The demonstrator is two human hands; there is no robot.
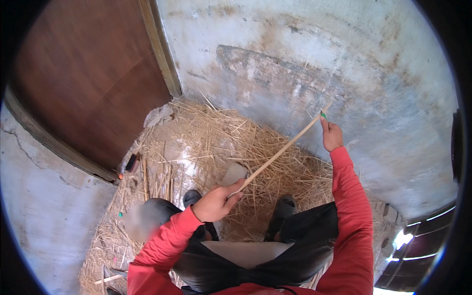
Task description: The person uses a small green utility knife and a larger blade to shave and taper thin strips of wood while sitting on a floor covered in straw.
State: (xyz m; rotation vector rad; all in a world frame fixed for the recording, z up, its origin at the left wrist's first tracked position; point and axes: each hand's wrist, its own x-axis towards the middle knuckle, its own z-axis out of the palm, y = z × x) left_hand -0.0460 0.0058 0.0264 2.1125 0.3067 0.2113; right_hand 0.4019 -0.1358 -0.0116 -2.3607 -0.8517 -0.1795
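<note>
A long, slim, pale cane strip (281, 151) slants from low in the middle up to the right, bowed slightly. My left hand (216, 202) is closed round its lower end, with thumb and forefinger pressed together over it. Near the upper end my right hand (333, 136) is closed, thumb up against the strip. A small green piece (323, 115) shows at that thumb tip; whether it is tape, a thumb cover or part of a tool I cannot tell. The strip's tip sticks out a little past it.
Straw and thin split shavings (246, 132) cover much of the floor. Several upright-lying cane pieces (167, 184) are at the left, beside a small dark object (132, 162). A stained wall (305, 59) rises ahead, a brown door (88, 83) at the left. A pale block (235, 173) lies between my feet.
</note>
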